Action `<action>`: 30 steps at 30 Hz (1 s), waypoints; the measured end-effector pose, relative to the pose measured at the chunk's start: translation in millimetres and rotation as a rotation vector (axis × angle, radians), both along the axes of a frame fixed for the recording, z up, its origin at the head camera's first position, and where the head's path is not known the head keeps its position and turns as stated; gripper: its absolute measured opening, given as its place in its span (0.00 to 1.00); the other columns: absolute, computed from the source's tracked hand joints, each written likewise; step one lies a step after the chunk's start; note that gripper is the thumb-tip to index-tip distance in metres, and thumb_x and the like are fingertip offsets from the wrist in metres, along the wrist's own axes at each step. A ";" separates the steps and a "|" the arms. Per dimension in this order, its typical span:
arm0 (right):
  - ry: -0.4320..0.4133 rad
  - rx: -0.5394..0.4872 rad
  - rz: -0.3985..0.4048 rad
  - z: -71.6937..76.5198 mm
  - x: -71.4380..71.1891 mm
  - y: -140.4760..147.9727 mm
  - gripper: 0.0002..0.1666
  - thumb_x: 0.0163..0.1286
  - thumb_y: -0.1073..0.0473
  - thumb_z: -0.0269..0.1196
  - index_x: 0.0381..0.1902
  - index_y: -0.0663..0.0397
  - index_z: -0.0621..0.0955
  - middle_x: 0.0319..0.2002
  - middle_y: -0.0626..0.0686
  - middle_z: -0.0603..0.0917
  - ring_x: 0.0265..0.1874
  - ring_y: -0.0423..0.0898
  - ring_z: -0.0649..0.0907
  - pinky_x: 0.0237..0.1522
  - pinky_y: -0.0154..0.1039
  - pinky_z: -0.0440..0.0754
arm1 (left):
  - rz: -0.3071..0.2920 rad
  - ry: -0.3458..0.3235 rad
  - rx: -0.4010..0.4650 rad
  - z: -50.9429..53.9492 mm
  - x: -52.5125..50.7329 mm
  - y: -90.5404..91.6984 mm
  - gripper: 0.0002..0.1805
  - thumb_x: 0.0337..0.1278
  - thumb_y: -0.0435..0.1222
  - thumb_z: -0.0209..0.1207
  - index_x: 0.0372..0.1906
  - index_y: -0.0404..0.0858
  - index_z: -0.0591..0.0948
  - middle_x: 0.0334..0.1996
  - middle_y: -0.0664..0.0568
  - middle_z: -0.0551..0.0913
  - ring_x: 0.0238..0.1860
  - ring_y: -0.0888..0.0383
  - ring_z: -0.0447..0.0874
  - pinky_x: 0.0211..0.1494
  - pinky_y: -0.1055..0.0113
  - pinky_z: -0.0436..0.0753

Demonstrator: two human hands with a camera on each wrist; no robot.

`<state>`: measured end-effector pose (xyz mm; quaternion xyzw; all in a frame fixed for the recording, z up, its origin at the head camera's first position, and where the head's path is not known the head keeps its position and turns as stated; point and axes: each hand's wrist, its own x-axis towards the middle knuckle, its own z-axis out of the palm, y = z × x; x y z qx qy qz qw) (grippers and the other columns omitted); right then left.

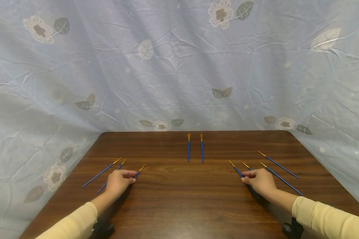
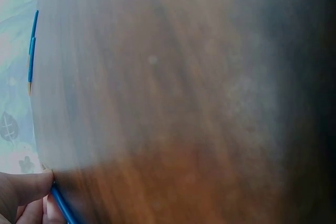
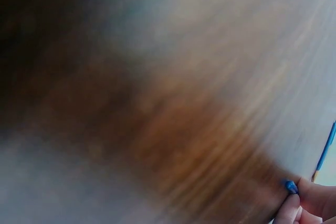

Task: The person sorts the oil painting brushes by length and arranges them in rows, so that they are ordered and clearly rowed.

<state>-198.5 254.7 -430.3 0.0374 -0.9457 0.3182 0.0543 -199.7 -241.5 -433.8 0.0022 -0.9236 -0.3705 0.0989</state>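
Note:
My left hand (image 1: 118,182) pinches a thin blue paintbrush (image 1: 141,168) with a yellow tip, the innermost of the left group. In the left wrist view its blue handle (image 2: 63,203) runs down from the thumb. On the other side, my right hand (image 1: 261,182) pinches the innermost blue paintbrush (image 1: 235,168) of the right group between thumb and fingers. The right wrist view shows a bit of blue handle (image 3: 291,186) at the fingertips. Part of each held brush is hidden behind the hand.
Two more brushes (image 1: 101,172) slant beside the left hand, one partly covered. Right of the right hand lie slanting brushes (image 1: 280,178), and another (image 1: 245,165) is partly hidden by it. Two upright-lying brushes (image 1: 188,151) are at the wooden table's (image 1: 179,199) back middle, before a curtain (image 1: 173,83).

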 end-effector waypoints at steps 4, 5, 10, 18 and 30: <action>0.011 0.011 0.013 0.4 -0.1 -1.0 0.15 0.62 0.59 0.69 0.44 0.62 0.86 0.38 0.59 0.87 0.42 0.61 0.84 0.39 0.55 0.82 | 0.002 -0.007 -0.004 -0.4 0.2 -0.6 0.11 0.50 0.28 0.69 0.42 0.35 0.87 0.41 0.44 0.87 0.51 0.40 0.81 0.55 0.43 0.76; 0.011 0.007 0.015 0.3 0.1 -1.2 0.15 0.62 0.60 0.69 0.45 0.62 0.86 0.38 0.59 0.87 0.41 0.60 0.84 0.38 0.55 0.82 | 0.002 -0.011 -0.005 -0.5 0.2 -0.9 0.11 0.50 0.28 0.69 0.42 0.35 0.87 0.41 0.44 0.87 0.51 0.39 0.80 0.55 0.43 0.76; 0.021 -0.037 0.017 -0.2 1.0 -2.2 0.17 0.60 0.62 0.70 0.45 0.65 0.85 0.35 0.58 0.88 0.37 0.56 0.86 0.35 0.50 0.84 | 0.003 -0.018 -0.008 -0.8 -0.3 -1.6 0.11 0.50 0.29 0.69 0.42 0.36 0.88 0.42 0.44 0.87 0.52 0.39 0.80 0.55 0.42 0.76; 0.062 -0.035 0.002 -0.4 -0.3 -2.0 0.14 0.59 0.62 0.71 0.42 0.63 0.87 0.37 0.58 0.88 0.39 0.57 0.86 0.37 0.51 0.84 | 0.009 -0.008 -0.014 -1.1 -2.2 -2.4 0.11 0.48 0.29 0.70 0.40 0.36 0.88 0.41 0.44 0.87 0.52 0.39 0.80 0.55 0.42 0.76; -0.052 -0.138 -0.015 4.4 -5.7 -2.8 0.12 0.62 0.67 0.68 0.43 0.68 0.85 0.33 0.56 0.87 0.30 0.47 0.84 0.27 0.36 0.82 | 0.012 -0.005 0.050 0.3 -9.3 -0.9 0.10 0.47 0.28 0.69 0.39 0.33 0.87 0.33 0.47 0.88 0.39 0.50 0.87 0.44 0.56 0.83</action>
